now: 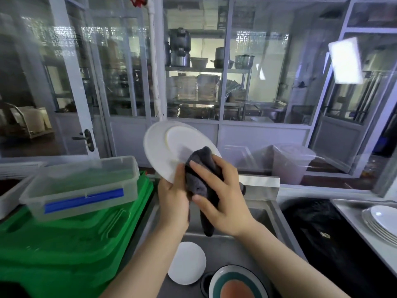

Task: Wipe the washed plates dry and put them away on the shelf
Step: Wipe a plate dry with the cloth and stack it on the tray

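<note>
Your left hand [171, 197] grips the white plate [165, 147] by its lower rim, tilted above the sink [219, 244]; your right hand [221, 194] presses a grey cloth [200, 168], fingers curled round it, on the plate's face.

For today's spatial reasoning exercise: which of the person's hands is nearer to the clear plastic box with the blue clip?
Left. The left hand, holding the white round plate's lower edge, is just right of the clear plastic box; the right hand, gripping the dark grey cloth, lies farther right.
</note>
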The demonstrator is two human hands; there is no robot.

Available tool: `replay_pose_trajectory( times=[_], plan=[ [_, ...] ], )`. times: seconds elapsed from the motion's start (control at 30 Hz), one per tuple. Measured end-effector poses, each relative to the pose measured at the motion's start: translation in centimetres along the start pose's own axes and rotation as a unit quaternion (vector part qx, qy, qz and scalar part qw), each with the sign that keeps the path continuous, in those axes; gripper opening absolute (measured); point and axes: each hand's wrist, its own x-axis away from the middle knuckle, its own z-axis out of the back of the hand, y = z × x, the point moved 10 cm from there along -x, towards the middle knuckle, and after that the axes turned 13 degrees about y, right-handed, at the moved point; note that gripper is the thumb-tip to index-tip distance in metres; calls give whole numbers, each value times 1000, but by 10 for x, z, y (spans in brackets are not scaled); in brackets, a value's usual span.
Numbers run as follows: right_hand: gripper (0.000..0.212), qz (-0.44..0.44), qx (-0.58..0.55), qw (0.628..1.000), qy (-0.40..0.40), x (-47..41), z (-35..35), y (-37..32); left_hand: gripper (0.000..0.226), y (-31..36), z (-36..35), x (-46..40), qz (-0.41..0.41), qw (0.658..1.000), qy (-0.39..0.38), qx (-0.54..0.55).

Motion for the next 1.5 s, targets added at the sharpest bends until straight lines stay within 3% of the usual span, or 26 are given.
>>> replay_pose_trajectory(
  times=[0.07,0.13,0.27,0.4,0.47,0.57,0.67,0.77,0.87,0.93,1.07,1.1,1.17,1.23,1.3,1.47,1.5],
  plan=[
    [49,57,7,998,4,5,3,2,24,-4,3,3,24,1000,5,10],
    [47,53,11,998,15,11,9,18,32,-13,4,7,63,998,-13,17],
    [43,-109,-15,993,37,20,22,71,35,-22,4,14,100,994,-45,9],
    [43,-245,-37,967,61,18,36,109,21,-34,4,16,139,987,-86,-6],
    [42,-292,-27,954,61,20,42,123,28,-38,5,18,152,983,-103,-5],
    [43,-287,25,957,47,23,45,119,20,-41,4,22,128,983,-111,-67],
    [46,-214,86,972,36,24,44,98,17,-44,1,28,99,978,-103,-150],
    [44,-173,82,981,39,13,45,85,13,-39,-11,34,36,955,-156,-248],
    [38,-258,-37,963,61,6,48,91,34,-34,-24,41,-50,905,-217,-362],
    [31,-365,-122,918,96,13,49,102,32,-34,-34,43,-118,855,-245,-442],
    [18,-561,-266,758,203,39,55,127,26,-34,-54,48,-203,757,-313,-537],
    [19,-597,-306,708,222,46,54,130,30,-32,-58,49,-240,722,-330,-560],
    [40,-632,-394,632,215,50,47,128,63,-32,-65,54,-337,629,-354,-604],
    [55,-617,-455,621,166,44,39,120,82,-35,-72,65,-415,543,-373,-627],
    [55,-598,-491,619,134,41,36,115,92,-45,-75,72,-441,487,-394,-642],
    [30,-596,-480,619,178,51,50,131,91,-57,-66,80,-513,402,-407,-639],
    [30,-592,-475,622,191,54,52,134,88,-59,-65,78,-502,401,-409,-647]
  ],
)
